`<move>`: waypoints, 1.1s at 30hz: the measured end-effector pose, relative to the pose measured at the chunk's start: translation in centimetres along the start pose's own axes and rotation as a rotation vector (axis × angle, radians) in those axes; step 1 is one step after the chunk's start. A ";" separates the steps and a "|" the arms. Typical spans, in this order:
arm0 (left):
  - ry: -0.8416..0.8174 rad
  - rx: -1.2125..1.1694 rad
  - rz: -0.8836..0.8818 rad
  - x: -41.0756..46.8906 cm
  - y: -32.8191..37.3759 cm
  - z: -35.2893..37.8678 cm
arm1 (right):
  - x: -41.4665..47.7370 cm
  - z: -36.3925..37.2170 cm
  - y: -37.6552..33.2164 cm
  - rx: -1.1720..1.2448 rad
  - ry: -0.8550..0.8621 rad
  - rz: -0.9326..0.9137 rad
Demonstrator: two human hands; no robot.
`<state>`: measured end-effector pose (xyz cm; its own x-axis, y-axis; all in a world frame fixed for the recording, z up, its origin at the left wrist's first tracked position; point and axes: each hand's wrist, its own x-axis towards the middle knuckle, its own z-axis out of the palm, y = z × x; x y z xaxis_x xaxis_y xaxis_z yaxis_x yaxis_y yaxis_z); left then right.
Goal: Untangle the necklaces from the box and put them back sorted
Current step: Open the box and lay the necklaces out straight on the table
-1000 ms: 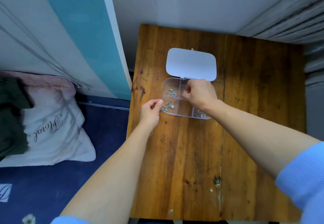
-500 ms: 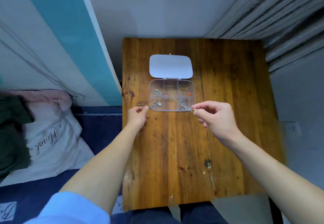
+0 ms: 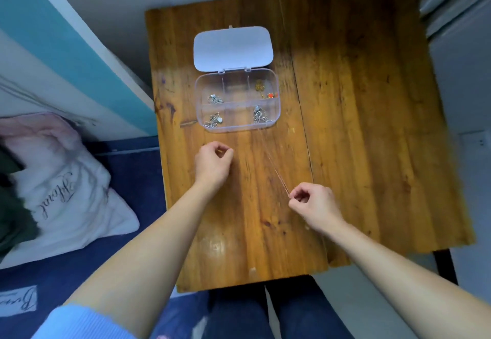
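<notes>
A clear plastic compartment box [image 3: 276, 91] lies on the wooden table [image 3: 358, 126] with its white lid [image 3: 233, 47] flipped open behind it. Silver necklaces sit in the left compartments [image 3: 214, 99] and the front left one [image 3: 213, 121]; a gold piece with a red charm [image 3: 265, 91] lies at the back right. My right hand [image 3: 313, 206] pinches a thin chain [image 3: 273, 166] that runs taut from the front right compartment's silver tangle [image 3: 259, 117] over the box rim. My left hand [image 3: 212, 163] rests on the table in front of the box, fingers curled, seemingly holding nothing.
A blue bed with a white and pink pillow [image 3: 61, 192] lies to the left of the table. A teal and white panel [image 3: 66, 46] leans against the wall at the left. My legs in dark trousers [image 3: 239, 312] are below the table's near edge.
My right hand has pulled the thin chain out of the box toward me and to the right. My left hand has let go of the box's left edge and drawn back.
</notes>
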<state>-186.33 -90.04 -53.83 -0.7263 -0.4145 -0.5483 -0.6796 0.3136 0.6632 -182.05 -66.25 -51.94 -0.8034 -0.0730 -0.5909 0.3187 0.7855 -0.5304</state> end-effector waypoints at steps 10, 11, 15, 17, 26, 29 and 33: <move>-0.062 -0.029 0.037 -0.6 3.5 6.1 | -1.8 0.7 3.4 -0.171 0.084 -0.182; -0.033 -0.018 0.023 -0.4 3.6 6.3 | -1.9 0.8 3.8 -0.185 0.085 -0.192; 0.022 0.004 -0.011 0.3 4.4 6.5 | -2.6 0.8 4.8 -0.214 0.085 -0.214; 0.034 0.030 -0.004 0.2 4.7 6.6 | -2.8 0.9 5.0 -0.212 0.084 -0.226; -0.068 0.284 0.044 0.7 6.0 6.8 | -2.9 0.7 5.7 -0.198 0.067 -0.296; -0.047 0.294 0.017 0.7 6.5 6.4 | -3.1 0.7 5.8 -0.202 0.053 -0.312; 0.060 0.286 0.064 -0.3 6.1 6.0 | -3.6 1.0 5.4 -0.178 0.064 -0.356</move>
<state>-190.90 -82.87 -52.65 -0.7672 -0.4333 -0.4729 -0.6401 0.5649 0.5208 -176.89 -62.37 -53.32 -0.8793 -0.3257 -0.3475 -0.0725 0.8127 -0.5782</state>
